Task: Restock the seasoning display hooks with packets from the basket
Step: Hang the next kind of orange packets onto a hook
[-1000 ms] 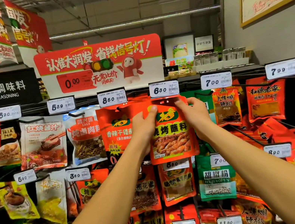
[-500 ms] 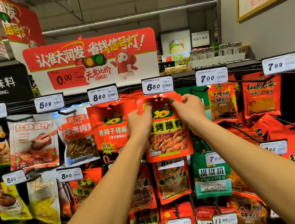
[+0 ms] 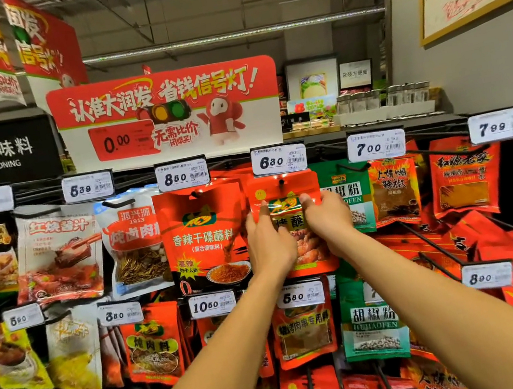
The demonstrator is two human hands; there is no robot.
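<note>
Both hands, left hand and right hand, pinch the red seasoning packet by its sides on the hook under the 6.30 price tag; hanging looks nearly finished, so next comes letting go.

Single head-worn wide-angle view, no second camera. Faces display rack straight on, close, within arm's reach. Tilt roughly level: ceiling and red sign fill top, lower hook rows cut at bottom edge. Both forearms enter from bottom. Wall at right.
</note>
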